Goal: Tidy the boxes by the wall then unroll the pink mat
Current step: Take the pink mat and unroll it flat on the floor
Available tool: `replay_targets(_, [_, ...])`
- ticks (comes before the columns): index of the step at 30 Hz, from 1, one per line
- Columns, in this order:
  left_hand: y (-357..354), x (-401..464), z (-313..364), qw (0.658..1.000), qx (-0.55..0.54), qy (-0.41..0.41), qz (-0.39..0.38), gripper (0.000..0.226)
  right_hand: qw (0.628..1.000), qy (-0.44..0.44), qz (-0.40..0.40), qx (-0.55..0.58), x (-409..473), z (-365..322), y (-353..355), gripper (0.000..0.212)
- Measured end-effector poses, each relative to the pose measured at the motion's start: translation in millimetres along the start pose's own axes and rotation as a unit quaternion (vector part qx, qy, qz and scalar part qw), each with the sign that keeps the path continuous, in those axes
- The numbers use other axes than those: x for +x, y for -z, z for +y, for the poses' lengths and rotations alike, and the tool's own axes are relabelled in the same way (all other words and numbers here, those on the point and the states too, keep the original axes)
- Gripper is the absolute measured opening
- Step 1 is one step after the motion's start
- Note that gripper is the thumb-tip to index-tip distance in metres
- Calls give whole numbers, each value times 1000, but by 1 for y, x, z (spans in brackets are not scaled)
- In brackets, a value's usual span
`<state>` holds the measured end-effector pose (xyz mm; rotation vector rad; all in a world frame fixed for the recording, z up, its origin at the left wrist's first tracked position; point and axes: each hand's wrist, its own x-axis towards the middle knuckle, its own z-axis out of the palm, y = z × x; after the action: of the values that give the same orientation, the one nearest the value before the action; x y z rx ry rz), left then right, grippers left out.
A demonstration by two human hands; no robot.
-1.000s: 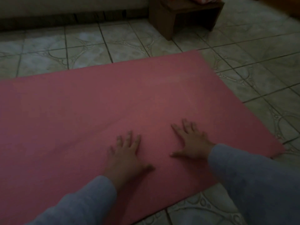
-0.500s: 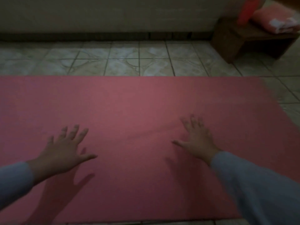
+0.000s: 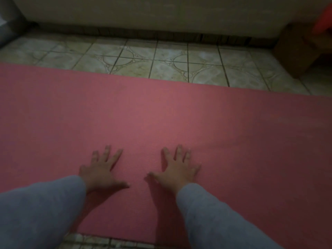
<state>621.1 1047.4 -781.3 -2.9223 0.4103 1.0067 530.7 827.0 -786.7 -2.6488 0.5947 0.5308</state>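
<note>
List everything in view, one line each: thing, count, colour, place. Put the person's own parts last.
pink mat: one, pink, unrolled flat across the floor, running out of frame left and right
tiled floor: one, pale green-grey patterned tiles, beyond the mat and at its near edge
wall: one, off-white, dark strip along its base, far side
wooden stand: one, brown, right by the wall
red-orange item: one, blurred, above the stand
left hand: one, fingers spread on the mat
right hand: one, fingers spread on the mat
sleeves: two, grey, bottom
</note>
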Motion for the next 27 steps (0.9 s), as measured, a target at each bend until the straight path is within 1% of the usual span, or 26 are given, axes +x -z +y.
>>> replay_targets(3, [-3,0,1,1000,7,0,5,129,1000,6,13,-11,0,18,-9,104])
replay_targets(9, [-5,-1,15,1000,-4,9,-3,142,994,45,91,-28,-2,46,-18,102])
replay_targets(13, [0,-1,23,1000,-5,14,-20,145,992,53,112,-34,-5,61,-21,97])
replay_targets(18, [2,-5,34,999,-8,5,-34,146,990,57,121,-36,-9,85,-16,94])
replay_targets(27, [-16,-18,105,1000,-16,-5,-17,137,991,35,114,-68,-24,166,8,94])
